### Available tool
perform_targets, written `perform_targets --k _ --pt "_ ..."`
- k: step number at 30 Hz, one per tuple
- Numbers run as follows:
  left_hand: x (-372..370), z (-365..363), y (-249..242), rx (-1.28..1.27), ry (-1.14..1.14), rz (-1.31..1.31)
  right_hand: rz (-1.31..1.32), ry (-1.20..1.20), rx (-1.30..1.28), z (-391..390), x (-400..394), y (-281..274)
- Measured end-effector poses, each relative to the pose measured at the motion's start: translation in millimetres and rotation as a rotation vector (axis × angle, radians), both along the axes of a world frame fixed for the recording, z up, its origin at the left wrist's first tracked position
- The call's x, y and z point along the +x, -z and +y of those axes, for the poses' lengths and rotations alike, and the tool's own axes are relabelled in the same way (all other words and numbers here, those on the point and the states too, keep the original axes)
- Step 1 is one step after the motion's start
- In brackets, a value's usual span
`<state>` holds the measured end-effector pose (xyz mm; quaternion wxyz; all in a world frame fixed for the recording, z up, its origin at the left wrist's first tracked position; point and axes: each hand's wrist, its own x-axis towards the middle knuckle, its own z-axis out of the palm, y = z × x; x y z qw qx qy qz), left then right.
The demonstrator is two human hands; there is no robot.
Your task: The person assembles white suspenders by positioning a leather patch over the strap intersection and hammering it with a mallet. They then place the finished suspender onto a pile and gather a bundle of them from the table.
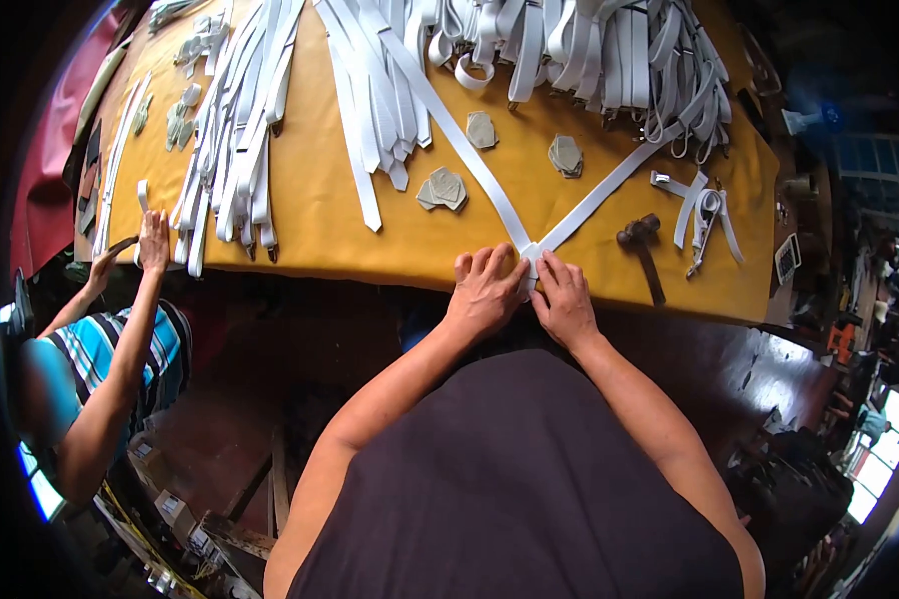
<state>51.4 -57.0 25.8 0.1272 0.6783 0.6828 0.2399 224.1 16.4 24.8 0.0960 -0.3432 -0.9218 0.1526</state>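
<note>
Two white straps point(491, 193) run in a V toward me and meet at a white patch point(532, 262) by the front edge of the table. My left hand point(484, 292) presses on the left side of this joint, its thumb and forefinger against the patch and the other fingers bent on the table. From the right, my right hand point(566, 297) pinches the same joint between thumb and fingers. A hammer point(641, 255) lies right of my hands. Small piles of pale cut pieces point(443, 189) sit beyond them.
A yellow-covered table point(370, 255) carries bundles of white straps point(235, 140) and a big heap of straps with metal clips point(609, 60). Loose straps with a clip point(707, 215) lie at right. On the left, a co-worker in a striped shirt point(140, 359) handles a strap.
</note>
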Motion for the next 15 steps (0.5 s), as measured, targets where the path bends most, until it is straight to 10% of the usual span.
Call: perform_targets --k 15 --pt "8 16 -8 -0.190 0.197 0.128 0.263 0.007 -0.084 9 10 12"
